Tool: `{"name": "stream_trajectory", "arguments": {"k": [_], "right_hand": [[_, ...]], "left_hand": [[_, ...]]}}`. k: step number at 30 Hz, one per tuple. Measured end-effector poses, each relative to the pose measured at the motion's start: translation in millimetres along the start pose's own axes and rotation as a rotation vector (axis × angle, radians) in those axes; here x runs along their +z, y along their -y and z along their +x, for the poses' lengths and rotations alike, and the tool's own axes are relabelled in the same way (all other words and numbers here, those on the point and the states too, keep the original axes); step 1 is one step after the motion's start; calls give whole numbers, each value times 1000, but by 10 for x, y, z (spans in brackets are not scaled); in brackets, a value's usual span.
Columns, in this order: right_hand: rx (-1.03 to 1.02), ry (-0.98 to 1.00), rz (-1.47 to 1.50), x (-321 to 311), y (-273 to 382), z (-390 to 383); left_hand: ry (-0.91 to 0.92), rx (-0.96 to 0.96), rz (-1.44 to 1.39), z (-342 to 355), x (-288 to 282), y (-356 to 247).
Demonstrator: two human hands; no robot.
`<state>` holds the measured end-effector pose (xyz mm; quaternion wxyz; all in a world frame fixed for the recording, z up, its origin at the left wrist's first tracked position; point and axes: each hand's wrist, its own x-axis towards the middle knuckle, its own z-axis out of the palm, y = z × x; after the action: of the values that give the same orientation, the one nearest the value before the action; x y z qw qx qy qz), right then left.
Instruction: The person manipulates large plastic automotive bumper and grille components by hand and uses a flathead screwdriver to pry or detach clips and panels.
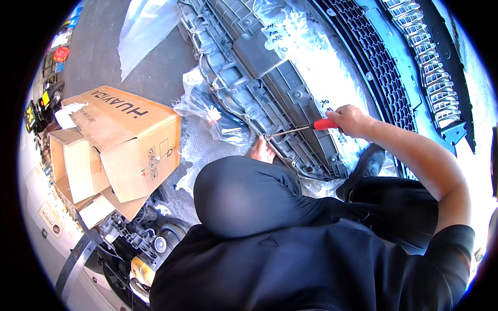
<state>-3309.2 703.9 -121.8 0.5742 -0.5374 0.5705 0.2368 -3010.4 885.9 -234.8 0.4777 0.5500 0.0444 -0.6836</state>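
My right hand (351,120) is closed round the red handle of a screwdriver (326,124). Its thin metal shaft points left, and the tip reaches the near-left edge of a long, dark plastic car trim panel (280,88) with ribs and clip recesses. Right by that tip, the fingers of my left hand (262,151) are bent against the panel's edge. My raised knee hides the rest of this hand, and what it pinches is too small to make out. Clear plastic film with dark handwritten marks lies along the panel's right side.
An opened cardboard box (129,140) stands at left, beside crumpled clear plastic bags (212,116) and bubble wrap. Below it are engine-like metal parts (161,241). A black honeycomb grille (376,57) and a chrome-patterned grille (428,57) lie at right. My shoe (369,163) is near the panel's lower end.
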Motion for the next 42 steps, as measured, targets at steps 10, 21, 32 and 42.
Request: {"name": "stream_trajectory", "arguments": {"k": [10,21,32,42], "right_hand": [[64,28,-13,-60,118,-128],[58,-66,221,-111,196,-87],[-51,-173,179,-95,144,-144],[-283,-181,345,-60,22,-121]], "left_hand": [[-28,-40,-19,111,-190,59],[-64,2,1,118,-184,116],[-25,17,-39,97,-150,91],[-80,-17,-27,74,-91,44]]}}
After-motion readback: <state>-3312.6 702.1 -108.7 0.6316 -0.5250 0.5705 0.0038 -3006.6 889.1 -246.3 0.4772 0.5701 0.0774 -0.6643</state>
